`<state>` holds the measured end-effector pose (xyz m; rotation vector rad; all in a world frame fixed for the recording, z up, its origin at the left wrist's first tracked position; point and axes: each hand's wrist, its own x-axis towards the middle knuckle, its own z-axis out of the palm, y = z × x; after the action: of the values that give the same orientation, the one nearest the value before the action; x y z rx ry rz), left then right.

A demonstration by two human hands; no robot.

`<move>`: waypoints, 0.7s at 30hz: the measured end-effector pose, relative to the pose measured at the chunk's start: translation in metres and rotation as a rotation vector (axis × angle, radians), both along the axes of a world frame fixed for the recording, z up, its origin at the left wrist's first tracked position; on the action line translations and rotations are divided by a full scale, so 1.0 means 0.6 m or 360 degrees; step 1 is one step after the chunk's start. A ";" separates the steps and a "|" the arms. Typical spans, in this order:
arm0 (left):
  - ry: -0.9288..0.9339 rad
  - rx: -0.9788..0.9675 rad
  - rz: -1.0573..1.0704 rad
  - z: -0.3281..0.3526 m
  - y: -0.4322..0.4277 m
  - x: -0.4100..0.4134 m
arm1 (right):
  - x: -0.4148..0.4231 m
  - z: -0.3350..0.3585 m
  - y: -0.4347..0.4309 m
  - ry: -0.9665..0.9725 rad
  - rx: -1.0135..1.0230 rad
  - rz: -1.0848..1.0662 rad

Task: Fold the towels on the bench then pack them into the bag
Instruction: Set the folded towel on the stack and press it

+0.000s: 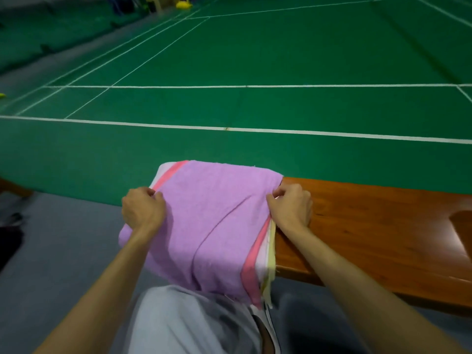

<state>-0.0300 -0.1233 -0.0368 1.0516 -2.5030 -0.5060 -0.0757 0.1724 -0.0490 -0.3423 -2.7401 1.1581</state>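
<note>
A purple towel (214, 221) with a pink stripe lies folded on the left end of the wooden bench (370, 231), its near part hanging over toward my lap. Pale yellow and white layers show under its right edge. My left hand (143, 209) grips the towel's left edge with curled fingers. My right hand (291, 208) pinches the right edge near the far corner. No bag is in view.
The bench runs off to the right, with a darker patch (459, 226) at the frame edge. Beyond it lies a green court floor (255, 60) with white lines. Grey floor and a dark object (10, 226) are at the left.
</note>
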 end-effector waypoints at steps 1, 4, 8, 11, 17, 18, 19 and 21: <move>0.0048 0.0002 -0.0012 0.004 0.004 -0.002 | 0.003 -0.001 0.000 0.0078 0.0070 0.0012; 0.0128 -0.0059 -0.0005 0.003 0.012 -0.004 | 0.009 -0.005 0.000 0.0287 0.0360 0.0138; 0.0443 -0.0145 -0.0064 0.007 0.030 0.005 | 0.014 0.004 0.007 0.0594 0.0002 0.0158; 0.0713 0.0004 -0.0068 0.032 0.077 0.010 | 0.029 0.028 0.007 0.0476 -0.0805 -0.0132; -0.0275 0.0814 -0.0360 0.049 0.131 -0.027 | 0.069 0.018 -0.005 -0.0546 -0.1270 0.0367; -0.0314 0.0888 -0.0408 0.053 0.142 -0.030 | 0.071 0.017 0.003 -0.0528 -0.1266 0.0357; -0.0293 0.0955 -0.0453 0.054 0.156 -0.034 | 0.066 0.014 0.016 -0.0488 -0.1316 0.0319; -0.0162 0.1189 -0.0584 0.056 0.190 -0.039 | 0.048 0.010 0.057 -0.0344 -0.1458 0.0204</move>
<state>-0.0537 -0.0091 -0.0030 0.8387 -2.6546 -1.6186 -0.0467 0.2068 -0.0430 -0.3959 -2.2096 2.4853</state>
